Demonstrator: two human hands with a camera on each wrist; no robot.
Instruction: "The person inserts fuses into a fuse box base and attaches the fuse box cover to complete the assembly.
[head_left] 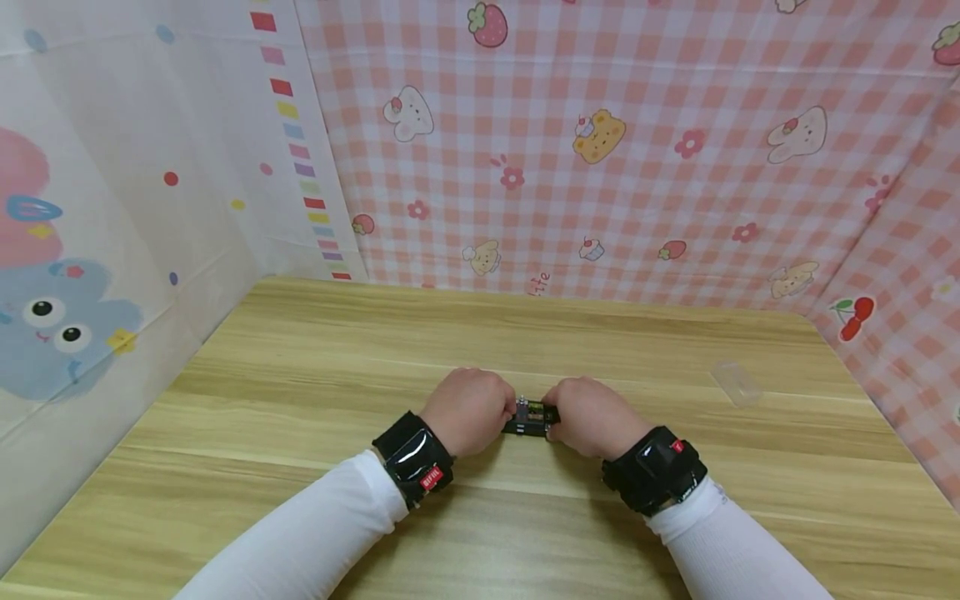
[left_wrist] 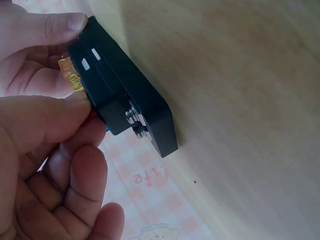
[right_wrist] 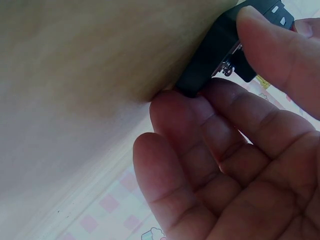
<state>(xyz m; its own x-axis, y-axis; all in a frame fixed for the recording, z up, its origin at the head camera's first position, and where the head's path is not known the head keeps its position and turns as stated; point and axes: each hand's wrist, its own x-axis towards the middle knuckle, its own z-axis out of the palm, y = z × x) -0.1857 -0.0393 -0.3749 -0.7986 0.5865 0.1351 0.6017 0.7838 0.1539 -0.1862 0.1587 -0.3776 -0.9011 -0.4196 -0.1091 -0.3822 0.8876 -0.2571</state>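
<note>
A small black electrical block (head_left: 529,429) with metal screw terminals (left_wrist: 135,122) is held between both hands, low over the wooden table. My left hand (head_left: 468,410) pinches it at its left end with thumb and forefinger. Right by those fingertips, a gold-coloured part (left_wrist: 70,75) sticks out of the block, with a bit of red and blue beside it. At the other end my right hand (head_left: 596,414) grips the black body (right_wrist: 200,67), thumb on one side and fingers curled under the other. The fingers cover part of the block's upper face.
A clear plastic piece (head_left: 737,383) lies on the wooden table (head_left: 360,333) to the right of the hands. Patterned cloth (head_left: 645,208) hangs behind the table and along both sides. Both wrists wear black straps (head_left: 416,458).
</note>
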